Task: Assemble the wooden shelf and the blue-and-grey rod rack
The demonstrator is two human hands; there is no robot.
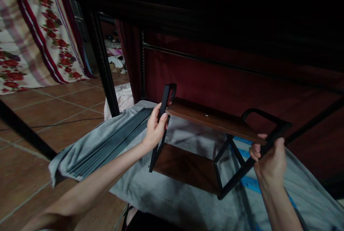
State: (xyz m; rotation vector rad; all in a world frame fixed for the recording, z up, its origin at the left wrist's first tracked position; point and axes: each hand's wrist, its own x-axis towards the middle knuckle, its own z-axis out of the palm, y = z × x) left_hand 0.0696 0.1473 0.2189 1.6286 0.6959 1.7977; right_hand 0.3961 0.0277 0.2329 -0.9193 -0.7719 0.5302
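Note:
A small two-tier rack stands on a grey cloth, with a brown upper shelf (209, 116), a brown lower shelf (188, 168) and black side frames. My left hand (156, 127) is closed around the rack's left side frame (165, 98), near the end of the upper shelf. On the other side, my right hand (270, 155) grips the right side frame (238, 179) just below the upper shelf's right end. A small white spot shows on the upper shelf.
Thin dark rods (113, 143) lie on the grey cloth (134, 184) at the left. Blue strips (251, 184) lie at the right. Black posts (103, 62) and a dark overhead surface surround the area. Behind hangs a dark red curtain (215, 77); a floral cloth (51, 30) hangs far left.

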